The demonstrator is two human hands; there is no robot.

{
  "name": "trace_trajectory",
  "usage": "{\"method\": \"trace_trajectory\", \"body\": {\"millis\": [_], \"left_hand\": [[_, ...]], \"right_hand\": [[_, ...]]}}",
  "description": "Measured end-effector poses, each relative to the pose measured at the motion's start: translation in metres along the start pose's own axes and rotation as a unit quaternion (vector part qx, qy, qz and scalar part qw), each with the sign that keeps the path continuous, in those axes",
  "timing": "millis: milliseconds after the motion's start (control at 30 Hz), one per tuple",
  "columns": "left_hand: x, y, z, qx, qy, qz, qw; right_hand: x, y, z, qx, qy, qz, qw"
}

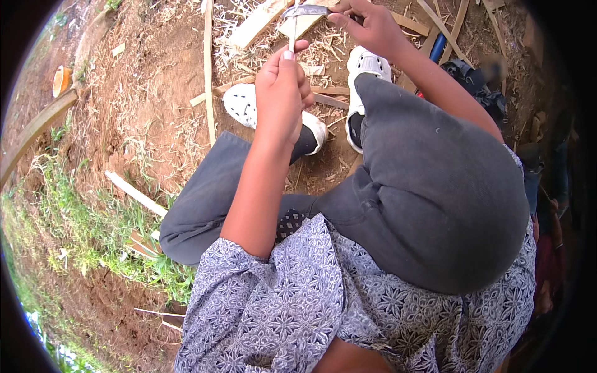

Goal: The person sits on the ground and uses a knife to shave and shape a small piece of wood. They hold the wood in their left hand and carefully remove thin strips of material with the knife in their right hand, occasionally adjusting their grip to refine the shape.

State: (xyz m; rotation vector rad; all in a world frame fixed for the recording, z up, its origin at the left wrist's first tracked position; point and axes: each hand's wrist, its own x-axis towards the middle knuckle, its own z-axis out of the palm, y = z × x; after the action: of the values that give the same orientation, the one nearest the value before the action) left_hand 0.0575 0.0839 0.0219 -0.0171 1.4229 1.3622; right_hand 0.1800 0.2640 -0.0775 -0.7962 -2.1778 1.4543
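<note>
My left hand [283, 87] is closed around a thin pale wooden strip [292, 38], which points up and away from me. At the top of the view my right hand [373, 30] grips a knife [309, 10] with a curved grey metal blade. That blade lies across the strip, beyond my left fingers. The knife's handle is mostly hidden in my right fingers. Below the hands are my white clogs, the left one [241, 105] and the right one [373, 62], planted on the ground with my knees bent apart.
Pale shavings [171, 46] cover the brown soil. A long strip [209, 68] runs left of my feet, and a board [258, 25] lies ahead. Right of my forearm are a blue tube-like thing [438, 48] and dark cloth-like items [476, 84]. An orange object [61, 81] sits far left, near grass [81, 211].
</note>
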Motion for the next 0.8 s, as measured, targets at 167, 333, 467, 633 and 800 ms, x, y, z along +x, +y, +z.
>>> {"method": "trace_trajectory", "body": {"millis": [167, 333, 467, 633, 800], "left_hand": [[0.006, 0.000, -0.010, 0.046, -0.016, 0.005, 0.999], [0.009, 0.002, -0.017, 0.139, 0.011, 0.021, 0.990], [0.017, 0.008, -0.034, 0.147, -0.043, 0.053, 0.987], [0.041, 0.002, -0.032, 0.220, -0.027, 0.175, 0.959], [0.059, 0.003, -0.036, 0.268, 0.016, 0.206, 0.941]], "right_hand": [[-0.021, -0.006, 0.017, 0.272, -0.136, 0.272, 0.913], [-0.022, 0.001, 0.018, 0.184, -0.181, 0.368, 0.893], [-0.024, 0.015, 0.027, 0.164, -0.191, 0.367, 0.895], [-0.024, 0.020, 0.030, 0.061, -0.213, 0.272, 0.936], [-0.027, 0.028, 0.032, 0.077, -0.236, 0.259, 0.933]]}}
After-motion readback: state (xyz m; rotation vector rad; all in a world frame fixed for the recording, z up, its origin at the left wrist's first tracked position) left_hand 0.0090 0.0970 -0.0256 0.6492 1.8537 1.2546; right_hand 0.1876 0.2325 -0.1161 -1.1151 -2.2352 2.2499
